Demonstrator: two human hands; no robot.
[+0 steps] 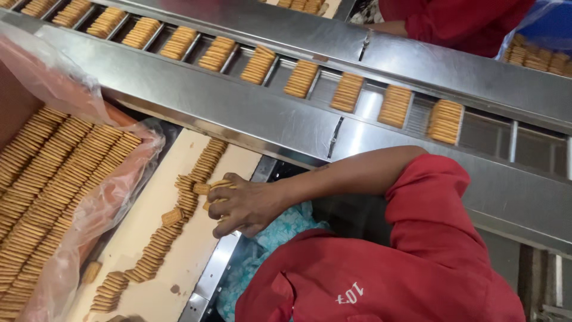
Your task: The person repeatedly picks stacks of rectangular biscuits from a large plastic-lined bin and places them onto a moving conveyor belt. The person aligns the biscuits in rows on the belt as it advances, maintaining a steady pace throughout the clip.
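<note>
Right now I see one hand (247,206) at frame centre, fingers curled together around a few biscuits (210,186) from the row on the cream belt (149,238); which hand, I cannot tell.

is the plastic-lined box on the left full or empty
Nearly full: the box's pink plastic liner holds packed rows of biscuits standing on edge, up to near its rim.

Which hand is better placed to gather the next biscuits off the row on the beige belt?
Right, probably. The right hand rests on the row of biscuits on the beige belt, with its fingers curled round a few of them. The left hand is out of view, so nothing shows it any nearer.
</note>
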